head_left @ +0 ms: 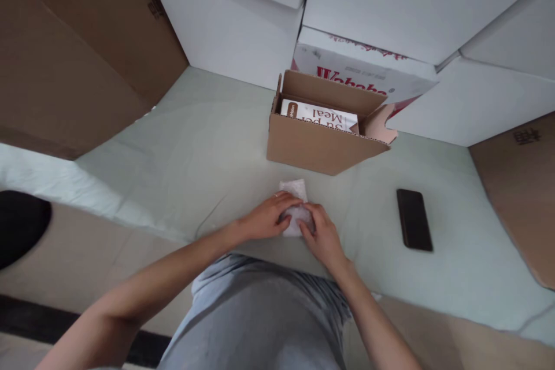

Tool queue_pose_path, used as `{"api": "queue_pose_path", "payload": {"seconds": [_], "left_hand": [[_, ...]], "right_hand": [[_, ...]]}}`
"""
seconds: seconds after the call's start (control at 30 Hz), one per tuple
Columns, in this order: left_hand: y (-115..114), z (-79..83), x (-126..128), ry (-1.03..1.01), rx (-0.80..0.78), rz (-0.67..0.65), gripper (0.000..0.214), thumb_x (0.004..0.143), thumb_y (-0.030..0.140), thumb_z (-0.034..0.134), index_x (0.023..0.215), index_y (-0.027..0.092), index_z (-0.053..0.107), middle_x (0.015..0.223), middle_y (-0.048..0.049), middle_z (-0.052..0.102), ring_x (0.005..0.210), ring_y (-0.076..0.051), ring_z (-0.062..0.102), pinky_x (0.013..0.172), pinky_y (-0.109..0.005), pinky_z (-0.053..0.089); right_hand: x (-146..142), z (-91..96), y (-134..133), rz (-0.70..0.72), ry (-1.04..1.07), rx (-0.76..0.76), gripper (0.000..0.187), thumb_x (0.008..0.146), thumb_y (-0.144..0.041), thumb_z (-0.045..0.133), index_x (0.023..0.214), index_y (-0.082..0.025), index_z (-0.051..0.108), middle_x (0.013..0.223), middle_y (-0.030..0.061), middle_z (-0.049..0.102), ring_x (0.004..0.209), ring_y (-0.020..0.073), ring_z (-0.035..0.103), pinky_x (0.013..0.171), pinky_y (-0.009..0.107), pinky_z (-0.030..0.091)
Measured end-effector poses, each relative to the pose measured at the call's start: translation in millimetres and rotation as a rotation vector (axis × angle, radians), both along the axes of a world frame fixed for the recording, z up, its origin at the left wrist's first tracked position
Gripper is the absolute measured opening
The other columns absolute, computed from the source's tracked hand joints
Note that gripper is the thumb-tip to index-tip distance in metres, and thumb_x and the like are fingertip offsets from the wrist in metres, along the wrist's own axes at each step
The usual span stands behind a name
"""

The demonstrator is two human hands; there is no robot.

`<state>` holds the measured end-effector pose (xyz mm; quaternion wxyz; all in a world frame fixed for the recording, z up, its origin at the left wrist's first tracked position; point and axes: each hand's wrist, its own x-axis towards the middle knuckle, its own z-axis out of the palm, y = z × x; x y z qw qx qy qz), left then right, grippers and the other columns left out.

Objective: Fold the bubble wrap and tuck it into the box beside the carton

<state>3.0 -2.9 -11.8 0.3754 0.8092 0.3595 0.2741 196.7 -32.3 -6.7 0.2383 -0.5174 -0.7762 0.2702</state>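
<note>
A small whitish sheet that looks like bubble wrap (293, 187) lies on the cloth-covered table close to my body. My left hand (271, 215) has its fingers curled over the left side of the sheet, with a ring on one finger. From the right, my right hand (321, 232) grips the other side, its thumb and fingers bent toward the left hand. Whether something is wrapped inside cannot be made out. Just beyond the hands stands an open brown cardboard box (321, 144), holding a white carton (318, 114) with brown "Super Meal" lettering.
A dark phone (414, 219) lies at the right on the pale green cloth (208, 144). White boxes (234, 17) are stacked along the back, one with red print (368, 63). Large brown cartons stand at the left (82, 52) and right (520, 185). A black rounded object (21, 228) is at far left.
</note>
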Motion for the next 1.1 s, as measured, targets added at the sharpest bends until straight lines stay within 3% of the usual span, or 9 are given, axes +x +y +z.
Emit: {"api": "queue_pose_path", "payload": {"seconds": [0.1,0.2,0.3,0.47,0.63,0.8,0.9,1.0,1.1], "left_hand": [[-0.6,-3.9,1.6,0.017,0.018,0.013,0.055,0.074,0.004,0.044,0.128,0.015,0.046,0.122,-0.0113,0.056,0.121,-0.022,0.045,0.105,-0.043,0.039],[0.3,-5.6,1.8,0.024,0.014,0.023,0.058,0.072,0.002,0.043,0.128,0.015,0.045,0.123,-0.0121,0.055,0.121,-0.022,0.046,0.104,-0.044,0.04],[2.1,-5.2,2.9,0.024,-0.008,0.04,0.058,0.071,0.002,0.044,0.127,0.015,0.046,0.122,-0.0119,0.055,0.119,-0.022,0.048,0.102,-0.044,0.042],[3.9,0.2,2.7,-0.01,-0.026,0.06,0.054,0.073,0.004,0.044,0.126,0.014,0.046,0.124,-0.0129,0.054,0.121,-0.021,0.048,0.104,-0.041,0.041],[-5.8,10.9,-9.3,-0.015,0.11,0.017,0.03,0.084,0.022,0.049,0.113,0.015,0.055,0.119,-0.0133,0.056,0.118,-0.023,0.048,0.102,-0.041,0.041],[-18.7,10.0,-12.9,0.173,0.143,-0.039,0.054,0.08,0.048,0.06,0.12,0.013,0.053,0.115,-0.0145,0.061,0.109,-0.028,0.055,0.098,-0.044,0.042],[-17.4,5.5,-6.2,0.129,0.011,0.143,0.043,0.089,0.037,0.049,0.124,0.012,0.052,0.113,-0.0137,0.064,0.102,-0.023,0.059,0.092,-0.038,0.047],[-10.1,5.0,2.1,0.09,-0.114,0.372,0.039,0.089,0.03,0.047,0.123,0.013,0.053,0.104,-0.0117,0.065,0.086,-0.019,0.061,0.082,-0.033,0.05],[-2.2,8.3,7.6,0.123,-0.189,0.476,0.036,0.086,0.028,0.048,0.117,0.012,0.058,0.093,-0.0092,0.065,0.077,-0.017,0.059,0.075,-0.03,0.048]], "right_hand": [[9.9,0.4,-7.6,-0.022,0.011,0.176,0.038,0.087,-0.02,0.049,0.124,-0.024,0.047,0.122,0.0126,0.052,0.116,0.0245,0.051,0.096,0.046,0.046],[21.1,-0.6,-17.2,0.094,-0.021,0.317,0.045,0.083,-0.014,0.051,0.125,-0.027,0.047,0.135,0.0116,0.044,0.126,0.0269,0.043,0.099,0.05,0.043],[24.4,-5.5,-22.1,0.191,-0.138,0.333,0.056,0.08,-0.01,0.05,0.132,-0.028,0.043,0.146,0.0094,0.036,0.137,0.0298,0.029,0.103,0.055,0.039],[16.1,-12.1,-14.2,0.128,-0.237,0.302,0.053,0.078,-0.006,0.048,0.129,-0.022,0.047,0.156,0.0082,0.015,0.143,0.0311,0.012,0.105,0.059,0.033],[16.7,-0.6,-1.5,0.161,-0.109,0.229,0.039,0.072,-0.007,0.051,0.108,-0.019,0.057,0.156,0.0068,0.013,0.143,0.0313,0.011,0.108,0.06,0.028],[19.0,6.7,12.1,0.213,-0.016,0.108,0.027,0.069,-0.009,0.053,0.094,-0.018,0.06,0.15,0.0097,0.031,0.143,0.0313,0.013,0.109,0.058,0.026],[13.5,6.3,19.1,0.132,0.031,0.064,0.022,0.079,-0.018,0.053,0.1,-0.019,0.058,0.14,0.013,0.044,0.138,0.0292,0.026,0.108,0.055,0.031],[7.2,6.9,22.2,-0.028,0.063,0.074,0.037,0.087,-0.028,0.05,0.124,-0.021,0.046,0.13,0.0135,0.05,0.127,0.0251,0.043,0.104,0.051,0.037],[2.2,8.2,23.2,-0.086,0.044,0.053,0.047,0.088,-0.035,0.05,0.131,-0.02,0.04,0.126,0.0145,0.052,0.119,0.0251,0.048,0.1,0.047,0.04]]}}
